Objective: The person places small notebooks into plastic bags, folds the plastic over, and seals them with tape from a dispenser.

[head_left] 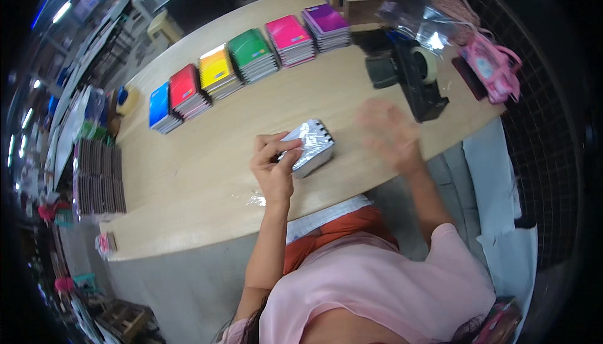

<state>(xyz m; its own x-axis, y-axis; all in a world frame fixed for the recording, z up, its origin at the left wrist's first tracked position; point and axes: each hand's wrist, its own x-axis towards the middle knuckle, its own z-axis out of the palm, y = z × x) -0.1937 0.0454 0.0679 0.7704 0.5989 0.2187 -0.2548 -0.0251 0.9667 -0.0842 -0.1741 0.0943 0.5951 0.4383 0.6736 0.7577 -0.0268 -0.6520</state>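
Note:
A small stack of spiral notebooks (317, 146) in shiny clear film sits at the middle of the table, its black coils along the far right edge. My left hand (274, 162) is closed on its left end, fingers and thumb pinching the film. To the right, above the table, my right hand (391, 131) is smeared by motion; its fingers and anything in them cannot be made out. Just beyond that hand stands a black tape dispenser (418, 96) with a roll of tape (427, 64).
Across the far side runs a row of notebook piles: blue (161, 106), red (187, 89), yellow (217, 67), green (250, 54), pink (289, 37) and purple (326, 25). A pink pouch (493, 70) lies at the right. More stacks (97, 177) stand off the left edge.

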